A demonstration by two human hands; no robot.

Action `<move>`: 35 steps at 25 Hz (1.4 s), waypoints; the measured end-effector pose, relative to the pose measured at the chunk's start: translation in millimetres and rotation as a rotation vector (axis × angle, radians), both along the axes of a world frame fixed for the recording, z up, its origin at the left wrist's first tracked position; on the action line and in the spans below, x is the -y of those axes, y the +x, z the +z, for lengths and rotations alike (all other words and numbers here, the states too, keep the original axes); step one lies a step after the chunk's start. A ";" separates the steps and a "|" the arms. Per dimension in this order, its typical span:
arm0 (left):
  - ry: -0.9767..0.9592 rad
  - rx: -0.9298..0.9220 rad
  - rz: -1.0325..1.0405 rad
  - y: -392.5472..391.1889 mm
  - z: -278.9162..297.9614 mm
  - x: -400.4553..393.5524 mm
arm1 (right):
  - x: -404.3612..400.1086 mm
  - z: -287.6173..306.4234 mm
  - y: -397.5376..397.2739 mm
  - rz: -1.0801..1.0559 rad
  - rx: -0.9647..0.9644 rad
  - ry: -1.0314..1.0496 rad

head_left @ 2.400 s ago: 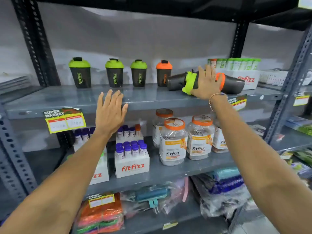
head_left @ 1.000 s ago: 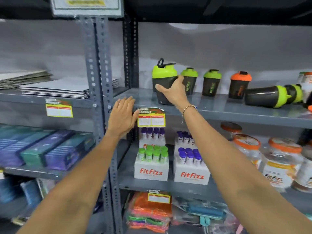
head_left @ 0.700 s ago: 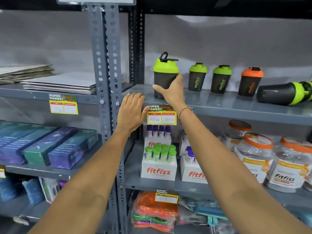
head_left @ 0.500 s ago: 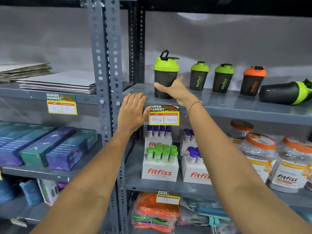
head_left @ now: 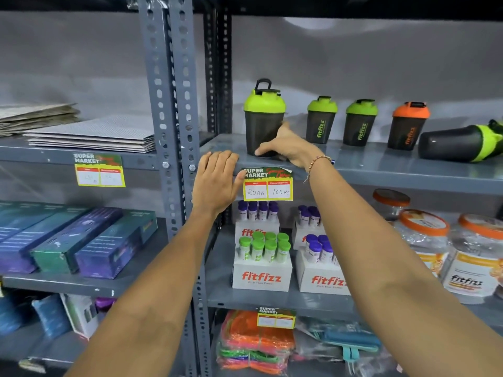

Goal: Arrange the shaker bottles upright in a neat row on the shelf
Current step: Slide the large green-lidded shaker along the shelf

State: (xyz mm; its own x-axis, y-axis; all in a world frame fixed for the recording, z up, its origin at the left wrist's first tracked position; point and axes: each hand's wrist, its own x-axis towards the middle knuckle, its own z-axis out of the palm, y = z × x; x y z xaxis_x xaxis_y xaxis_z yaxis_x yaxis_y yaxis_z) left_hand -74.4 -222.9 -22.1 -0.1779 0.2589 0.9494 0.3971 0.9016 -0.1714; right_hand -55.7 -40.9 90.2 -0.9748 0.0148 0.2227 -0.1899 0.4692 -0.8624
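A large black shaker bottle point(head_left: 262, 118) with a green lid stands upright at the left end of the grey shelf point(head_left: 381, 170). My right hand point(head_left: 288, 148) wraps around its base, thumb in front. To its right stand two smaller green-lidded shakers point(head_left: 321, 121) point(head_left: 360, 123) and an orange-lidded shaker point(head_left: 408, 126), all upright near the back. Another green-lidded shaker point(head_left: 457, 144) lies on its side at the far right. My left hand point(head_left: 217, 183) rests flat against the shelf's front edge, holding nothing.
A perforated steel post point(head_left: 168, 104) stands just left of the bottle. A yellow price tag point(head_left: 268, 186) hangs on the shelf edge. Cardboard sheets point(head_left: 89, 131) lie on the left shelf. Fitfizz tube boxes point(head_left: 261, 276) and jars point(head_left: 473, 262) fill the shelf below.
My right hand carried the large green-lidded shaker from the right end to the left end, stood it upright, briefly loosened, and now grips lower at its base. My left hand stayed on the shelf edge.
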 end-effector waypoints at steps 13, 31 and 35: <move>0.019 0.007 -0.074 -0.9 -2.2 2.5 | 14.0 -10.7 9.5 -0.150 -0.206 0.135; 0.031 -0.007 -0.071 -0.2 -2.3 0.8 | 11.5 -7.9 3.7 -0.056 -0.111 0.005; 0.036 -0.008 -0.072 -0.3 -1.5 1.5 | 6.5 -3.4 3.2 0.024 -0.042 -0.051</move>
